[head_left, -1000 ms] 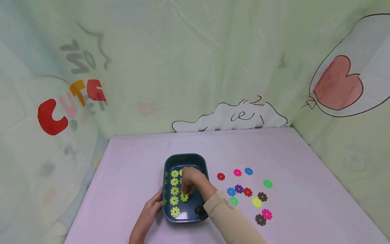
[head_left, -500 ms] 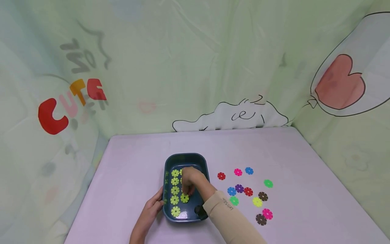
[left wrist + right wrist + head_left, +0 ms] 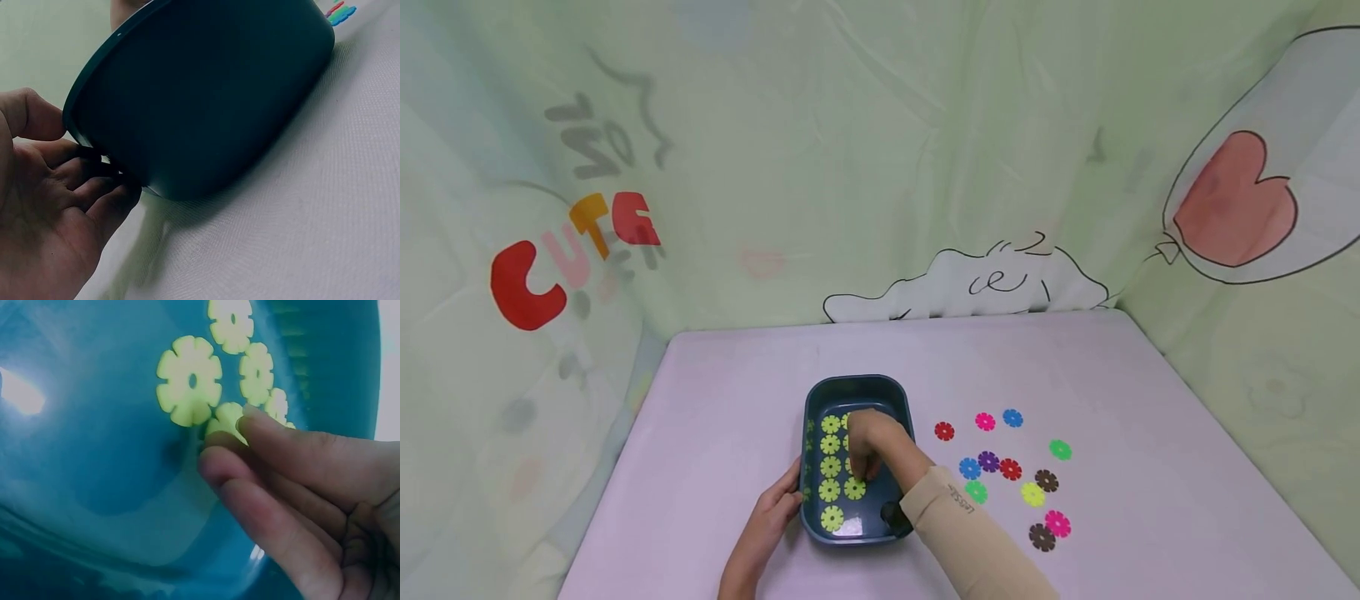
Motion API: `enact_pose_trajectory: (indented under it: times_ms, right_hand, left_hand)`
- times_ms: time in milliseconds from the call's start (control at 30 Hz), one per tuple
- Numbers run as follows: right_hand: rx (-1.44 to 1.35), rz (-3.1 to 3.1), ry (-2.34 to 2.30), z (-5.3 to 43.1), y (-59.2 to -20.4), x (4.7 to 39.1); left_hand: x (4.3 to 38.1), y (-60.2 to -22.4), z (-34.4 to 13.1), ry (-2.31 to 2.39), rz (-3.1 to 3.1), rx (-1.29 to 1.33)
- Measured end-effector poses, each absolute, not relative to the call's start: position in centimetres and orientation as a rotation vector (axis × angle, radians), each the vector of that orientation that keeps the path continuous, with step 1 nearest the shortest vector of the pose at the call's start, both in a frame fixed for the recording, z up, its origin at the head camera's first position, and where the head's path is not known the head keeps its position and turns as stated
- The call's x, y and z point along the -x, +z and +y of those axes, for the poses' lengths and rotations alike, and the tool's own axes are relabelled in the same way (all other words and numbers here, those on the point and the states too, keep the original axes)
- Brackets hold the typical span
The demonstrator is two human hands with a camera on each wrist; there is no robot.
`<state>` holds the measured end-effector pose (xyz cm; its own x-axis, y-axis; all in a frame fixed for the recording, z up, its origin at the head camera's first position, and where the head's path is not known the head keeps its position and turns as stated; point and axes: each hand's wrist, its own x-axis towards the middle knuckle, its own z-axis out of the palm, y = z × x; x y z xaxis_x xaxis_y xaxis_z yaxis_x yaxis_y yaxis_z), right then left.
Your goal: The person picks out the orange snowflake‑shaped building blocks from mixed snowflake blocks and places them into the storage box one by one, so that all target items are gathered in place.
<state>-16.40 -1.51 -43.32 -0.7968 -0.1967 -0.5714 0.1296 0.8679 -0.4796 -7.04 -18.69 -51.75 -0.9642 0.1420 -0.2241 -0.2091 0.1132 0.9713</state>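
A dark teal plastic tray (image 3: 857,537) lies lengthwise in front of me, with yellow notched, flower-shaped discs (image 3: 832,518) in two columns on its floor. My left hand (image 3: 775,506) holds its left side; in the left wrist view, the thumb rests at the rim and the fingers lie against the outer wall. My right hand (image 3: 874,442) is inside the tray over the second column, hiding part of it. In the right wrist view, its loosely bent fingers (image 3: 269,519) hover by a yellow disc (image 3: 228,419), apart from the nearer disc (image 3: 189,381).
Loose discs in several colours are scattered on the pale tabletop (image 3: 737,392) right of the tray, among them a red disc (image 3: 944,431), a green disc (image 3: 1061,450) and a brown disc (image 3: 1042,537). A printed cloth (image 3: 760,167) hangs behind the table.
The nearest disc of the second column has shifted slightly toward me inside the tray, and my right fingers now show a small gap from it. The left hand has stayed put.
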Motion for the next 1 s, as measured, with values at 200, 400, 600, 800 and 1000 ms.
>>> enact_pose_trajectory:
  times_ms: [200, 400, 600, 800, 1000]
  right_hand:
    - [0.102, 2.464, -0.708, -1.3, -41.9, 15.9]
    - [0.147, 2.483, -0.721, -1.0, -41.3, 15.7]
    - [0.16, 2.51, -0.727, -0.5, -41.1, 15.7]
    - [0.132, 2.545, -0.779, 0.4, -40.6, 15.5]
    - [0.146, 2.611, -0.758, 1.4, -40.1, 15.4]
  left_hand:
    - [6.9, -51.4, -18.7, 1.914, 2.146, 0.067]
    - [6.9, -51.4, -18.7, 1.895, 2.152, 0.071]
    - [7.0, -51.7, -18.6, 1.896, 2.142, 0.088]
    - [6.8, -51.6, -18.5, 1.906, 2.139, 0.087]
    - [6.7, -51.6, -18.5, 1.899, 2.148, 0.085]
